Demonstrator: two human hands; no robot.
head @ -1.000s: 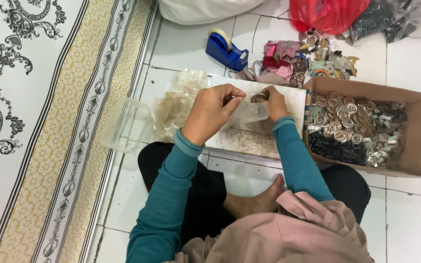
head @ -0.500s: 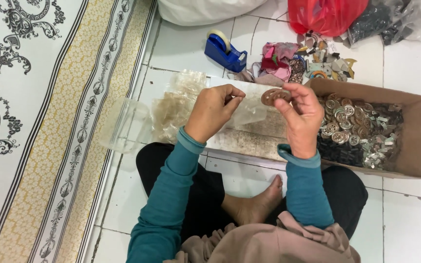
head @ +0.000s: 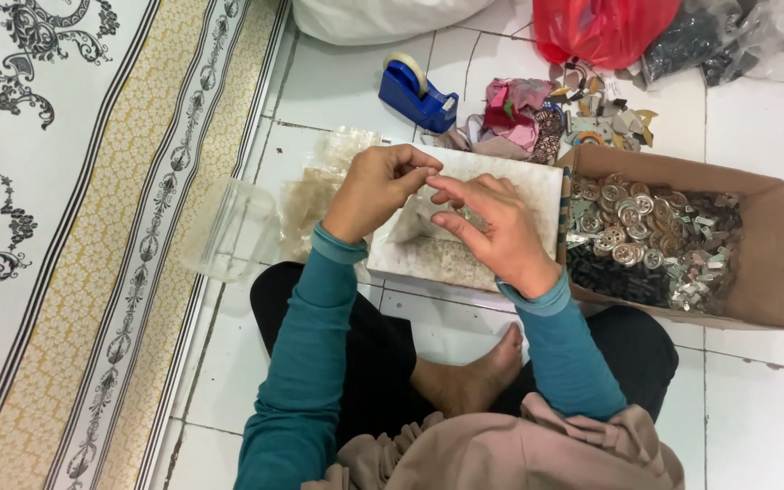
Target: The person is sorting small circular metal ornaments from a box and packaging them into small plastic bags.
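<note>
Clear plastic sleeve [head: 415, 218] lay on the white board [head: 465, 259] over the lap, pinched by left hand [head: 376, 186]; right hand [head: 492, 227] fingers spread, touching it. Cardboard box [head: 764, 263] just beside.

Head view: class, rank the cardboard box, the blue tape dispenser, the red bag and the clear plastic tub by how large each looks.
1. Cardboard box
2. Red bag, though the frame cuts it off, so its rank is unsure
3. Clear tub
4. Tape dispenser

The tub and dispenser look close in size; the tub lies nearer the camera.
</note>
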